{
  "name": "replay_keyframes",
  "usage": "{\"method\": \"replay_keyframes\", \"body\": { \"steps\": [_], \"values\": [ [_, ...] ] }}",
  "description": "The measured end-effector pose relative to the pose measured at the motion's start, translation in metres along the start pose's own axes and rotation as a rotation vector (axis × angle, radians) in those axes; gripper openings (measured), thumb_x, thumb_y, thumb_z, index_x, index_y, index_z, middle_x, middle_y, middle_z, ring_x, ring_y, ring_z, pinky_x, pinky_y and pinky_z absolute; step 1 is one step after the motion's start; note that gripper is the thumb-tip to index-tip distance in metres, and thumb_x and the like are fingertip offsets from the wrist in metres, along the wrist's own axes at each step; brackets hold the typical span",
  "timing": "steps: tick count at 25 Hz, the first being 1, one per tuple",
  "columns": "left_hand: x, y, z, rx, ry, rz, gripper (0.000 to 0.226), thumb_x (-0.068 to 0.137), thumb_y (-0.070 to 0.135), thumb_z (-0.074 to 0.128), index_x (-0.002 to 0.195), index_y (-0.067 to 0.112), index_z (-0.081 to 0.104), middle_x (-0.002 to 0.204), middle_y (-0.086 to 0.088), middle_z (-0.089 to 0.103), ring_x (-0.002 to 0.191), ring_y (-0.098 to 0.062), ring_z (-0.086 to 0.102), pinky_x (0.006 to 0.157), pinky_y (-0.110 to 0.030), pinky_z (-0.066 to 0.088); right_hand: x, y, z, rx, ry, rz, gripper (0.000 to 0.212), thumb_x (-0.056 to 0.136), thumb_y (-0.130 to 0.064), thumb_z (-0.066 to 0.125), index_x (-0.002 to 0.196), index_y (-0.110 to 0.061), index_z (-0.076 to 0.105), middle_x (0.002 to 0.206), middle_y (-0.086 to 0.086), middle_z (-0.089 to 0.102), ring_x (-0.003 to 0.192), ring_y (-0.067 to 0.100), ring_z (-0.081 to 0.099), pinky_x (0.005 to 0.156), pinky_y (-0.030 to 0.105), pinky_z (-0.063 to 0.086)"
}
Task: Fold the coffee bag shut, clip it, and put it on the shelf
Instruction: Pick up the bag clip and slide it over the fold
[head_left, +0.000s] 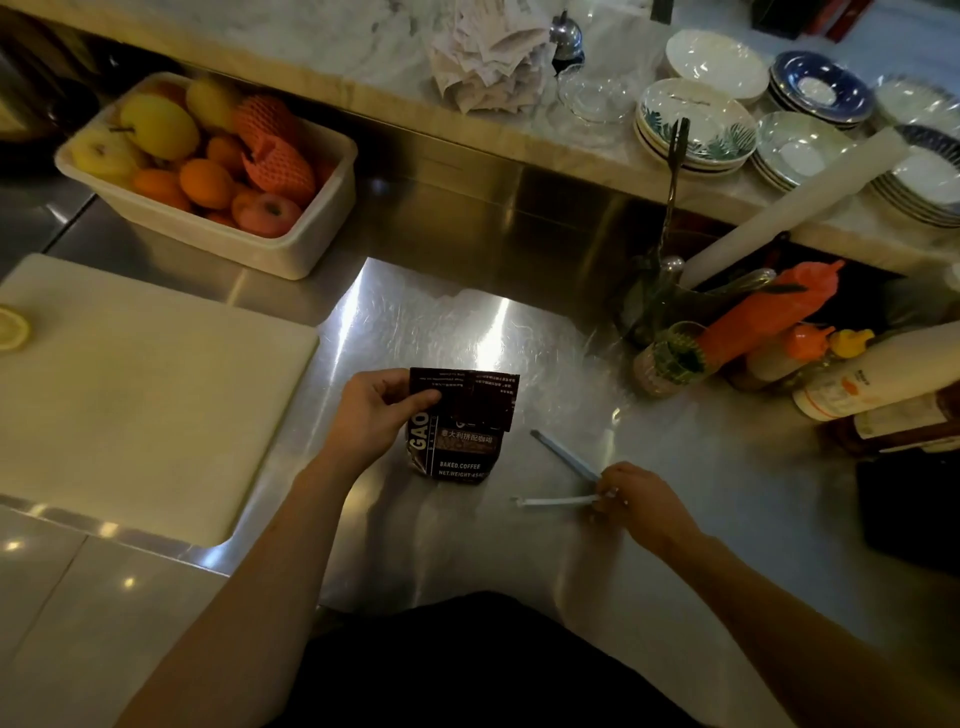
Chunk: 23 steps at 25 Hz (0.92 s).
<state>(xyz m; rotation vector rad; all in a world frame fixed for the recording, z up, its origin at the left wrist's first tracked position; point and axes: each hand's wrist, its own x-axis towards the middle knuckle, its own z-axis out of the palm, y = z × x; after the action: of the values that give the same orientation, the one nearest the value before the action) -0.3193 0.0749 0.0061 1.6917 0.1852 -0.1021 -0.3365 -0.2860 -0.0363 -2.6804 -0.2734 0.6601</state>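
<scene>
A dark coffee bag (460, 441) stands upright on the steel counter (519, 545), its top flap folded down toward me. My left hand (376, 415) grips the bag's left side, thumb pressing on the folded flap. To the right, my right hand (639, 501) holds a long pale blue clip (563, 456) at its hinge end. The clip is spread open in a V, one arm pointing up-left, the other pointing left. It is apart from the bag.
A white cutting board (135, 395) with a lemon slice lies at left. Behind it stands a tub of fruit (208, 166). Squeeze bottles (769, 317) and jars crowd the right edge. A raised marble shelf (363, 57) at the back carries stacked plates (696, 130) and crumpled paper.
</scene>
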Motion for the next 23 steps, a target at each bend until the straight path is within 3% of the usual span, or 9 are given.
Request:
{"method": "replay_keyframes", "body": {
  "steps": [1,3,5,8,12,15,19,23],
  "values": [
    [0.002,0.001,-0.001,0.005,-0.01,-0.006,0.021,0.084,0.005,0.071,0.104,0.01,0.074,0.088,0.008,0.078,0.086,-0.009,0.074,0.075,-0.015,0.053,-0.008,-0.001,0.005,0.142,0.061,0.073,0.005,0.078,-0.024,0.072,0.079,-0.023,0.067,0.088,0.003,0.066,0.072,0.018,0.063,0.071,0.033,0.05],
    [0.004,0.001,-0.003,0.003,-0.035,-0.011,0.021,0.084,0.005,0.07,0.104,0.009,0.074,0.086,0.01,0.078,0.085,-0.007,0.073,0.074,-0.014,0.053,-0.024,-0.01,0.014,0.381,0.195,0.235,0.02,0.076,-0.013,0.077,0.072,-0.029,0.065,0.078,0.006,0.069,0.058,0.011,0.063,0.063,0.027,0.051],
    [0.006,0.001,-0.005,-0.012,-0.061,-0.006,0.021,0.083,0.004,0.071,0.103,0.01,0.074,0.088,0.008,0.078,0.087,-0.009,0.073,0.077,-0.017,0.054,-0.032,-0.022,0.018,0.521,0.297,0.279,0.023,0.073,-0.004,0.079,0.076,-0.024,0.069,0.079,0.01,0.071,0.066,0.011,0.066,0.061,0.022,0.051],
    [0.005,-0.001,-0.006,0.003,-0.062,-0.011,0.02,0.083,0.008,0.072,0.102,0.013,0.075,0.094,0.0,0.078,0.092,-0.016,0.073,0.089,-0.034,0.056,-0.031,-0.05,0.003,0.628,0.356,0.24,0.016,0.071,-0.002,0.08,0.084,-0.009,0.072,0.083,0.008,0.072,0.068,0.005,0.066,0.062,0.013,0.051],
    [-0.002,-0.008,-0.006,0.027,-0.068,0.01,0.018,0.083,0.018,0.073,0.101,0.02,0.076,0.099,0.002,0.077,0.099,-0.019,0.071,0.098,-0.048,0.051,-0.018,-0.089,-0.028,0.567,0.391,0.098,0.014,0.073,-0.008,0.079,0.086,-0.01,0.072,0.093,-0.004,0.069,0.071,-0.003,0.065,0.064,0.006,0.049],
    [-0.006,-0.007,-0.005,0.036,-0.083,0.037,0.021,0.084,0.015,0.072,0.104,0.021,0.075,0.102,0.002,0.076,0.1,-0.019,0.07,0.097,-0.051,0.051,-0.005,-0.113,-0.044,0.51,0.369,0.043,0.014,0.076,-0.011,0.077,0.089,-0.01,0.073,0.09,-0.007,0.066,0.071,-0.009,0.061,0.063,0.005,0.047],
    [-0.012,-0.005,-0.007,0.023,-0.089,0.037,0.022,0.082,0.012,0.073,0.097,0.029,0.075,0.099,0.0,0.076,0.098,-0.018,0.07,0.098,-0.048,0.052,0.005,-0.135,-0.055,0.402,0.316,-0.021,0.013,0.078,-0.02,0.076,0.091,-0.018,0.073,0.09,-0.007,0.067,0.071,0.001,0.061,0.065,0.006,0.046],
    [-0.014,0.0,-0.007,0.016,-0.103,0.037,0.019,0.082,0.011,0.073,0.1,0.017,0.074,0.1,-0.003,0.075,0.097,-0.016,0.071,0.097,-0.043,0.053,0.009,-0.148,-0.062,0.369,0.251,-0.039,0.012,0.077,-0.022,0.077,0.088,-0.023,0.071,0.095,-0.004,0.07,0.075,0.011,0.065,0.067,0.016,0.05]
  ]
}}
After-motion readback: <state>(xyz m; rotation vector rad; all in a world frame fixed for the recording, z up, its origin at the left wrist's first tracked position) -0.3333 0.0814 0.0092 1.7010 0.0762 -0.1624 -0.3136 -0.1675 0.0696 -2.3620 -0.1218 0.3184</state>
